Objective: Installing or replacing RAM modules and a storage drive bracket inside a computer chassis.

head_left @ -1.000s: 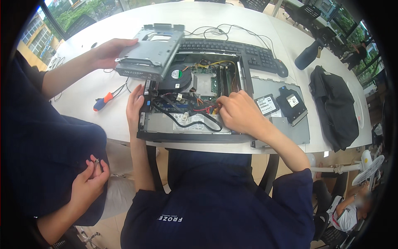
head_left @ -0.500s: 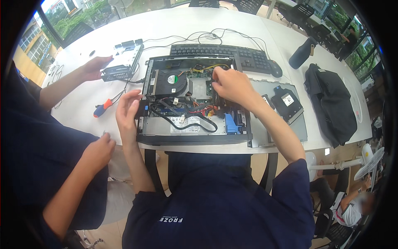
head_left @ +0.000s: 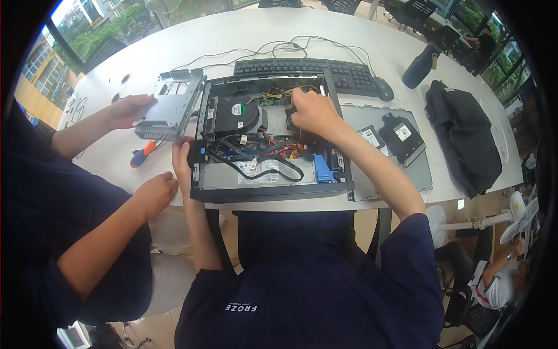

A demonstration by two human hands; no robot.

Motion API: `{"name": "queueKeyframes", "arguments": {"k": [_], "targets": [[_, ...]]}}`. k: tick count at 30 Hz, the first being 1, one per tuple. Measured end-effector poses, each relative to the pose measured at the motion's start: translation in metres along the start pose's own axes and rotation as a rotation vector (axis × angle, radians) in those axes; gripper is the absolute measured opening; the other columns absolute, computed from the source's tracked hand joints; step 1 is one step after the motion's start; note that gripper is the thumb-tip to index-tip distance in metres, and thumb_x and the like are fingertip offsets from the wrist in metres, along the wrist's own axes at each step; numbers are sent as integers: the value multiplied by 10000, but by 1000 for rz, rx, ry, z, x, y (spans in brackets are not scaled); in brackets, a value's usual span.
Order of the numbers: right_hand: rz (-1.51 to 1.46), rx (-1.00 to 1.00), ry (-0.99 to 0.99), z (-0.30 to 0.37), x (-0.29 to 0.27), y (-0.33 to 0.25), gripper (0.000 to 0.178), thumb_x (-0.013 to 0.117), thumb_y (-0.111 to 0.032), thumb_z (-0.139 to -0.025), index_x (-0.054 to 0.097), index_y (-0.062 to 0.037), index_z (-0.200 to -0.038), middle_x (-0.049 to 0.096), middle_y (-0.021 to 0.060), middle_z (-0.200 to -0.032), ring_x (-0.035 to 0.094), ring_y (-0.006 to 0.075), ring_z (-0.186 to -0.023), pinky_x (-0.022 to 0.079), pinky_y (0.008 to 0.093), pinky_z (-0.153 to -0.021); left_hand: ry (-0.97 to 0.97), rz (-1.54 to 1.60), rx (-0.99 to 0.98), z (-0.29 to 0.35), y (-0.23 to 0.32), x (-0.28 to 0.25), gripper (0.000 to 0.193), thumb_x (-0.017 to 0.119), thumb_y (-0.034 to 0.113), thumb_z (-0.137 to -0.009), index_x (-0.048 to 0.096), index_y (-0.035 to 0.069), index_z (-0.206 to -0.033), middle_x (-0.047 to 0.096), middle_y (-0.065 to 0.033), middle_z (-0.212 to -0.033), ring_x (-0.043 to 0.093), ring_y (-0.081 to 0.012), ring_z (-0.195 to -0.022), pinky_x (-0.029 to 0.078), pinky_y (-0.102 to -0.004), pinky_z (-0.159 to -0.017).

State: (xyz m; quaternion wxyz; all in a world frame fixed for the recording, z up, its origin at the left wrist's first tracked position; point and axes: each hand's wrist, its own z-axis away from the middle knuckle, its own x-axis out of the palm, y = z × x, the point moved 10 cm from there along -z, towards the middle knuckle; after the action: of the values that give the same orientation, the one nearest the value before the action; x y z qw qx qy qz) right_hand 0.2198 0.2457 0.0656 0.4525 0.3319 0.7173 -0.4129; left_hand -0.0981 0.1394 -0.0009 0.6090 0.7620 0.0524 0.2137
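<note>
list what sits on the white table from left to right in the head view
Screwdriver with orange and blue handle → grey metal drive cage → open computer case → grey side panel → dark bottle → black bag.

I see one view only, worn on the head, looking steeply down and forward over a white table [head_left: 244,35] at fairly close range (fisheye, so edges bend and the corners go black). The open computer case [head_left: 270,136] sits near centre, with my lap below it.
</note>
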Motion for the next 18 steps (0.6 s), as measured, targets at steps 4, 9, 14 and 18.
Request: {"name": "queueKeyframes", "arguments": {"k": [4, 9, 14, 18], "targets": [[14, 26, -84, -1, 0, 0, 179, 654, -113, -784, 677, -21, -935, 730, 227, -858, 718, 425, -886, 557, 533, -803, 62, 45, -24, -4, -7, -7, 255, 521, 262, -1077, 621, 40, -1154, 656, -49, -971, 639, -98, -835, 503, -235, -720], [-509, 101, -115, 4, -48, 12, 342, 719, -108, -875, 629, -29, -1195, 590, 39, -691, 563, 128, -650, 455, 308, -615, -59, 26, -29, -4, -13, -7, 262, 508, 272, -1077, 603, 33, -1129, 619, -34, -946, 607, -90, -815, 487, -241, -722], [-1092, -95, 59, 17, -91, -7, 654, 729, -95, -981, 378, -7, -1526, 660, 1, -789, 614, 59, -739, 472, 225, -667, -40, -51, 21, -7, -6, -1, 268, 498, 286, -1080, 599, 42, -1128, 617, -32, -937, 605, -86, -804, 485, -235, -726], [-1187, -99, 126, 26, -105, -29, 449, 779, -130, -965, 571, 6, -1339, 677, -10, -815, 625, 53, -765, 476, 214, -694, -84, 12, -19, 0, -10, -3, 281, 480, 289, -1089, 599, 40, -1145, 625, -32, -933, 610, -80, -805, 492, -232, -716]]}}
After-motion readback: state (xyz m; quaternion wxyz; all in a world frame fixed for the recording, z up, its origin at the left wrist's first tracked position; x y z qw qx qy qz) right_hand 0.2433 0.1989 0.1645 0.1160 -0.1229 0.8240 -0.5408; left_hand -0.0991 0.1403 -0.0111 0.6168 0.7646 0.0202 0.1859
